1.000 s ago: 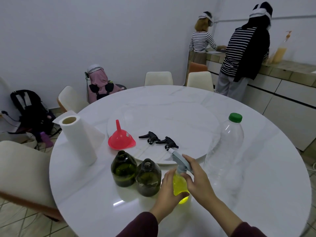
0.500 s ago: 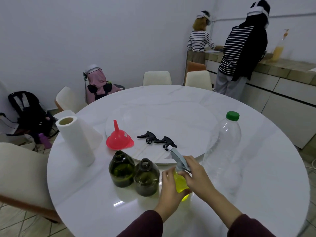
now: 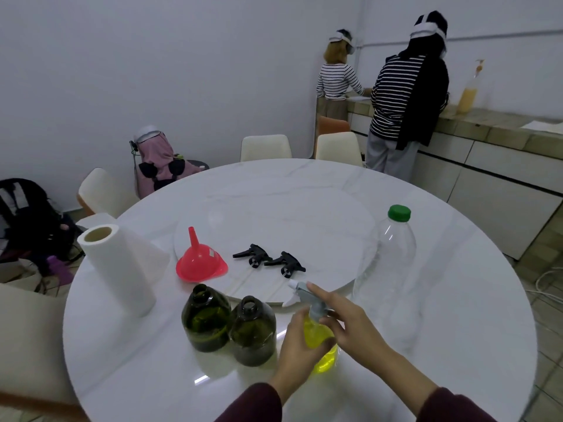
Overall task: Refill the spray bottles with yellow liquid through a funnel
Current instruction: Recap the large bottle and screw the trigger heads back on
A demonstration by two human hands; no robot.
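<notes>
A small clear spray bottle (image 3: 320, 348) full of yellow liquid stands near the table's front edge. My left hand (image 3: 300, 353) grips its body. My right hand (image 3: 347, 321) holds the grey spray head (image 3: 307, 295) at the bottle's neck, fingers curled round it. Two dark green bottles (image 3: 206, 319) (image 3: 252, 330) stand uncapped just left of it. A red funnel (image 3: 201, 260) lies mouth down on the lazy Susan (image 3: 304, 220), beside two black spray heads (image 3: 253, 255) (image 3: 286, 263). A large clear bottle (image 3: 388, 254) with a green cap stands to the right and looks empty.
A paper towel roll (image 3: 118, 269) stands at the left of the round marble table (image 3: 457, 315). Cream chairs (image 3: 265, 147) ring the table. Two people in striped tops (image 3: 402, 95) stand at a counter at the back right. Bags lie on the floor at left.
My right hand has shifted on the grey spray head, and its nozzle now points more to the left. The left hand keeps its grip on the yellow bottle.
</notes>
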